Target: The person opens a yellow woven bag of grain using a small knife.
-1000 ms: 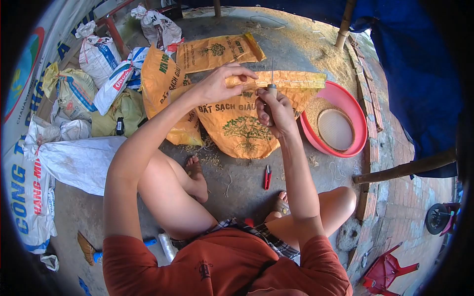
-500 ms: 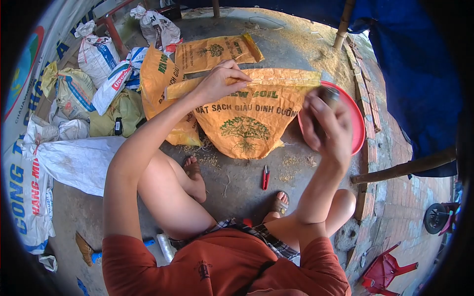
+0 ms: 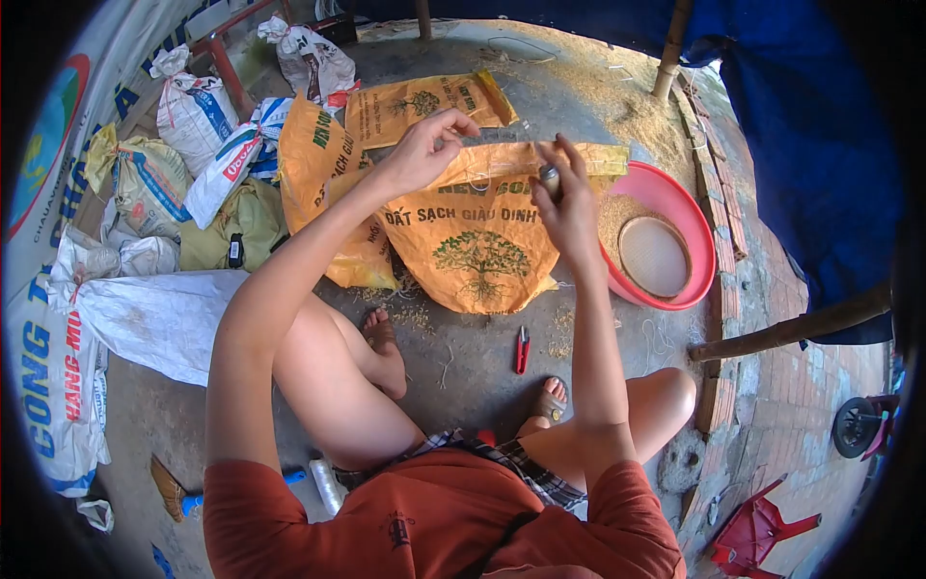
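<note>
The near orange bag [image 3: 480, 259] lies left of the pink basin [image 3: 709, 227]. Right hand [image 3: 571, 205]: fingers clamped on a handle [image 3: 549, 179]. Left hand [image 3: 422, 157]: thumb and forefinger apart. Keep the folded edge [image 3: 590, 161] flat, handle square to it.

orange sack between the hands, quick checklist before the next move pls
1. Top edge of the orange sack folded over: ok, a folded band runs along it.
2. Tool held: ok, its handle sits in the right hand.
3. Tool's tip clear of fingers: cannot tell, the tip can't be made out.
4. Left hand gripping the sack: cannot tell, contact is unclear.
5. Red snips off the sack: ok, they lie on the floor.
</note>
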`<state>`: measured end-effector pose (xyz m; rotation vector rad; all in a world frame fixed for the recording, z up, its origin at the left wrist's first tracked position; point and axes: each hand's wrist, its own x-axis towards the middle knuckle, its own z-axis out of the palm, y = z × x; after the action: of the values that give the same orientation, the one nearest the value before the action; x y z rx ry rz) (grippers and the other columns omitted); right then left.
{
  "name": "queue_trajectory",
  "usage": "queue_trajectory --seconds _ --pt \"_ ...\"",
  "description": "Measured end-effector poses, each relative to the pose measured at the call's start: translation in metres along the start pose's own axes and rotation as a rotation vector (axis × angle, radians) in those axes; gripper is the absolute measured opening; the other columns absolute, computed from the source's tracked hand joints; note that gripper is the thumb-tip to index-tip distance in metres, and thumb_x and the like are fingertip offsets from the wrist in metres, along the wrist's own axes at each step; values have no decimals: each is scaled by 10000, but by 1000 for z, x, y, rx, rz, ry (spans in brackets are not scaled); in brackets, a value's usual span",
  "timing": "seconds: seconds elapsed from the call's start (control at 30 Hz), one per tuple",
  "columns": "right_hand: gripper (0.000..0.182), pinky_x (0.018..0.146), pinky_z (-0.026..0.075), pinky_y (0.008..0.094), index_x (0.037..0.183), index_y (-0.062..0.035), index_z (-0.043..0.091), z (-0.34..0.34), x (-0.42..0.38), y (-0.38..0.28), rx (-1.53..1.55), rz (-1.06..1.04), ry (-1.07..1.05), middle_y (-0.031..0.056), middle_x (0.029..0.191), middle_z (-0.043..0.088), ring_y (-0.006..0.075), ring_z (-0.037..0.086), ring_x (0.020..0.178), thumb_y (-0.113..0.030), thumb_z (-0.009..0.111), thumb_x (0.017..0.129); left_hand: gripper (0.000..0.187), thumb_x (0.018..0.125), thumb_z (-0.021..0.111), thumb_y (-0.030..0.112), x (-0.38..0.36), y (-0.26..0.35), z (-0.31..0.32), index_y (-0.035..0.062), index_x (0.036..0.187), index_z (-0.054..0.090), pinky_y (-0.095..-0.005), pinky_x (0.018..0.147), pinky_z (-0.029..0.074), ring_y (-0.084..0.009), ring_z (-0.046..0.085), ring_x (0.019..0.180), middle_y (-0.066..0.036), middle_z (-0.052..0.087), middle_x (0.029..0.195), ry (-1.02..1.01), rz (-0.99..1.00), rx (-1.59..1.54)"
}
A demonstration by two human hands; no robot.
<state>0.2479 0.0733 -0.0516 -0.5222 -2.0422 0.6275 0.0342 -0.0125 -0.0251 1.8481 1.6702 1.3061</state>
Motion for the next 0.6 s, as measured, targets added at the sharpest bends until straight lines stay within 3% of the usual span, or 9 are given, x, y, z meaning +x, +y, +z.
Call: queue_trajectory --seconds 0.1,0.13,0.23,0.37,0.53,0.6 --pt "383 790 476 376 1147 -77 536 11 -3 3 -22 -47 -5 181 1175 452 356 553 981 -32 588 770 243 911 463 148 3 9 -3 1 1088 542 -301 885 422 -172 568 977 -80 575 1071 -88 -166 -2" --pt "356 801 468 393 1122 -67 542 11 -4 1 1 29 -33 189 1179 442 365 544 988 -39 596 771 359 931 453 272 6 6 -6 9 1168 516 -305 918 404 -189 532 1073 -101 558 1146 -189 -156 43" --pt "356 816 460 403 1126 -63 539 13 -4 7 -105 19 -88 189 1182 437 367 542 988 -56 601 776 435 941 406 348 13 -13 1 18 1208 500 -313 933 392 -206 512 1098 -121 550 1166 -339 -160 -71" --pt "369 832 451 408 1146 -57 531 11 -1 2 -122 -86 -37 191 1186 437 379 529 1014 -80 600 785 523 932 367 443 16 -12 5 26 1217 505 -316 945 377 -216 492 1114 -133 547 1177 -332 -375 19" --pt "380 806 465 406 1158 -50 527 4 1 -2 62 72 -77 201 1122 480 380 549 991 -108 602 790 618 897 361 544 21 14 -1 1 1102 575 -282 819 419 -177 534 946 -106 590 1058 -510 -522 73" --pt "347 774 468 408 1119 -37 541 4 -1 -3 -38 63 -67 194 1082 493 379 559 942 -101 605 783 597 899 372 533 23 4 -3 3 1075 583 -277 787 421 -165 528 900 -93 593 1016 -547 -497 61"
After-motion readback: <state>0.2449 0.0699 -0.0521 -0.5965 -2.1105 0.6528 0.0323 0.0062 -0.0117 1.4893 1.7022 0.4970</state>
